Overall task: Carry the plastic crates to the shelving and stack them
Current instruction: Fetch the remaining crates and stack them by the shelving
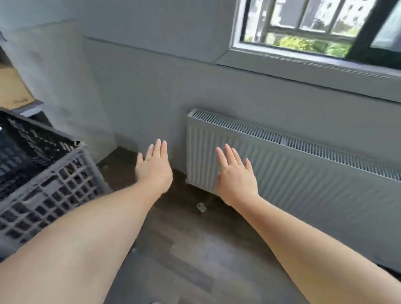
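While both forearms reach forward over the dark wood floor (185,259), I hold nothing: the left hand (155,169) and the right hand (236,179) are flat, fingers straight and loosely together, palms down, in the air in front of the wall. Nearest to me on the left sits the grey plastic crate (34,185), its lattice side wall facing me and its open top showing a dark interior. It lies wholly to the left of both hands, and my left forearm passes just beside its near right corner, so the left hand is plainly the closer one; the right hand is well apart from it, over toward the radiator (290,164). The crate's long axis seems to run from my lower left up toward the far right corner, though blur makes this uncertain. I judge that any grip means swinging both hands left and down to its rim. Behind the crate I see a wooden board (4,86), which may belong to the shelving. Farther off are the grey wall and the window (303,22).
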